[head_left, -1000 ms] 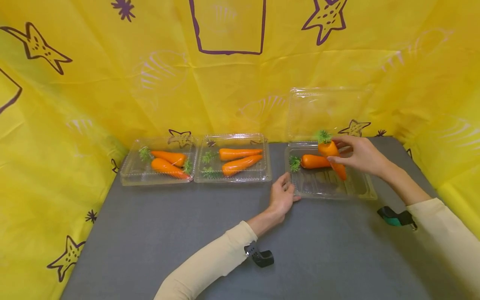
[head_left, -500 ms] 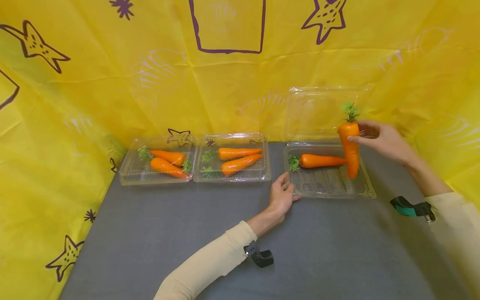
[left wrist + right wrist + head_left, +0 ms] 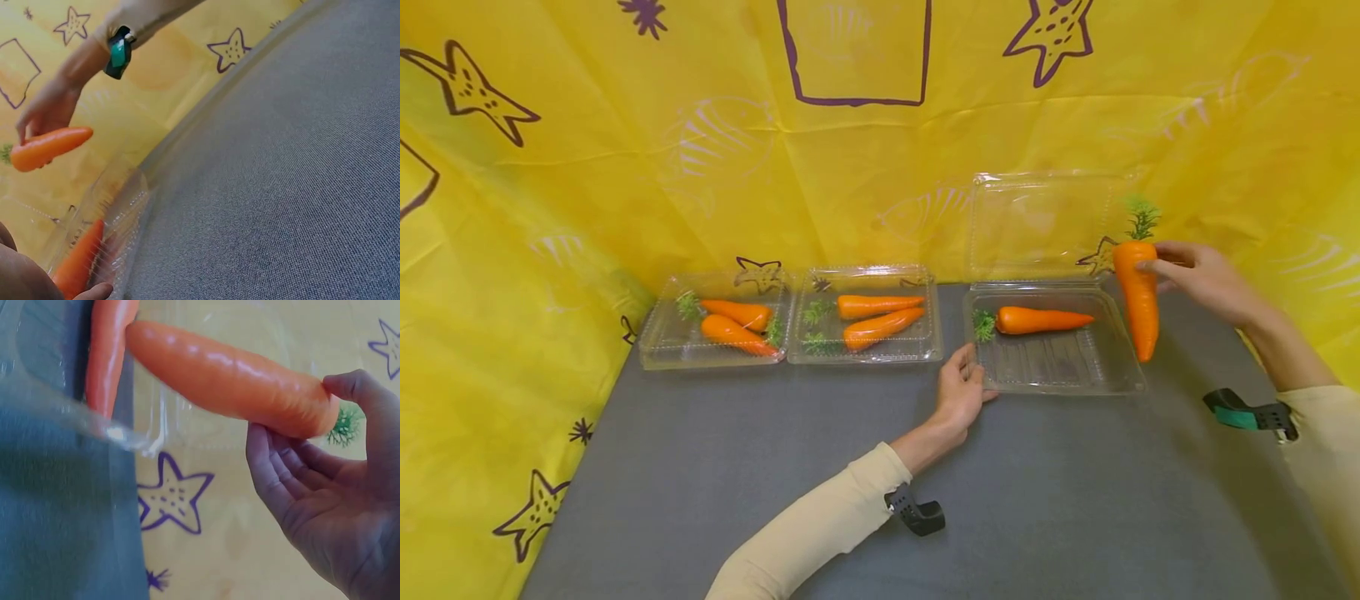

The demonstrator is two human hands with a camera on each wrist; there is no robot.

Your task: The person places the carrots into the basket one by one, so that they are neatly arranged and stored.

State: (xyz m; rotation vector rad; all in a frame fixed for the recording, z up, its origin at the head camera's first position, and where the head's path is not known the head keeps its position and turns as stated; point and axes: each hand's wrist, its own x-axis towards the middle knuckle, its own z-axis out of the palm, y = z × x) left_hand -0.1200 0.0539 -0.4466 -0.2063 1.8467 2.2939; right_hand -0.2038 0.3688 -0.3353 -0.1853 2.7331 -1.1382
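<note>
My right hand [image 3: 1210, 283] pinches an orange carrot [image 3: 1137, 292] by its thick top, green leaves up and tip pointing down. The carrot hangs at the right end of an open clear plastic container [image 3: 1120, 379], whose lid [image 3: 1045, 225] stands raised at the back. Inside the container a second carrot [image 3: 1041, 321] lies sideways along the rear, leaves to the left. My left hand [image 3: 960, 396] grips the container's front left corner, fingers at the side and thumb along the front edge. In the right wrist view, thumb and fingers clasp the held carrot [image 3: 237, 375] near its leaves.
Two closed clear containers, a middle one [image 3: 801, 354] and a left one [image 3: 655, 360], stand in a row to the left, each with two carrots inside. A yellow patterned cloth [image 3: 850, 192] rises behind the grey table [image 3: 737, 467].
My right hand has lifted the carrot from above the other carrot and carried it right, past the container's right end, turning it more upright. My left hand has stayed at the corner.
</note>
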